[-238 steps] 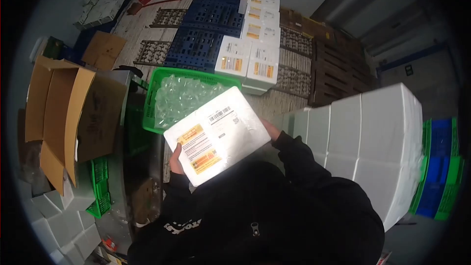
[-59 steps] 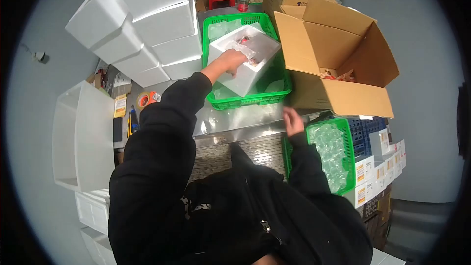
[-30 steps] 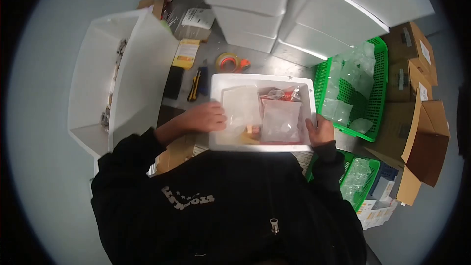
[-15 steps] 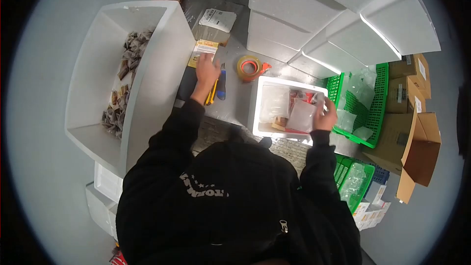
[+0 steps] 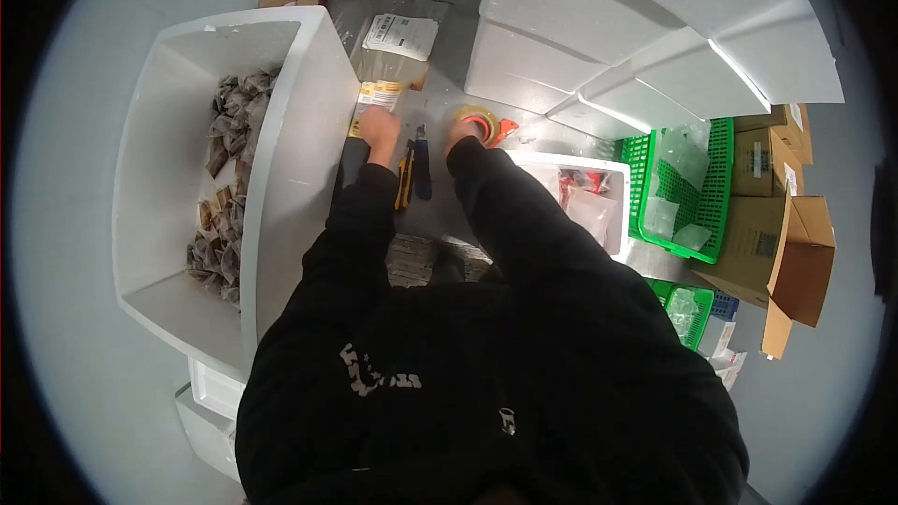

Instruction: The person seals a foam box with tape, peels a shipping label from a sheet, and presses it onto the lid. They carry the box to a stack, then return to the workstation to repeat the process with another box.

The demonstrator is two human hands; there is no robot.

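Observation:
My left hand (image 5: 379,129) is closed at the lower edge of a yellow-and-white printed card (image 5: 382,93), its fingers curled. My right hand (image 5: 457,134) reaches across to the left side of a tape dispenser (image 5: 481,118), a clear roll with an orange-red body, and its fingers close around the roll's edge. Part of that hand is hidden by the black sleeve. Between my hands lie a yellow utility knife (image 5: 404,178) and a blue-handled tool (image 5: 422,165). Under my right forearm stands a white foam box (image 5: 613,174) with clear packets and red items inside.
At left stands a large foam box (image 5: 290,159) holding many small brown packets (image 5: 224,215). A labelled clear bag (image 5: 402,37) lies further back. Foam boxes (image 5: 580,37) are stacked at back right, beside a green basket (image 5: 723,187) and cardboard boxes (image 5: 800,262).
My right hand has left the small foam box and moved left to the tape dispenser. My left hand's fingers have curled in, slightly lower on the card. The view has shifted a little.

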